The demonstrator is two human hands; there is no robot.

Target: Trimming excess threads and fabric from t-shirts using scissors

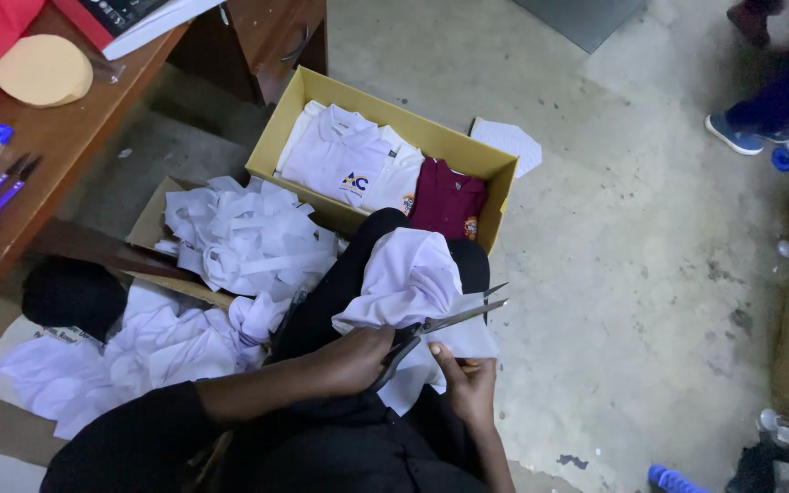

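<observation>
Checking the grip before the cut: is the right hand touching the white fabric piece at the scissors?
Touching. The head view shows the right hand pinching the lower edge of the white fabric piece under the scissors.

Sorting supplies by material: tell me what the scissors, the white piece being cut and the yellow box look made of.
Scissors: metal blades, by their grey sheen. White piece: probably woven cloth, soft draping folds, matte. Yellow box: likely cardboard, thin stiff matte walls.

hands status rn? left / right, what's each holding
Left hand: closed on the handles of the scissors, blades open.
Right hand: fingers pinching the white fabric piece at the blades.
</observation>
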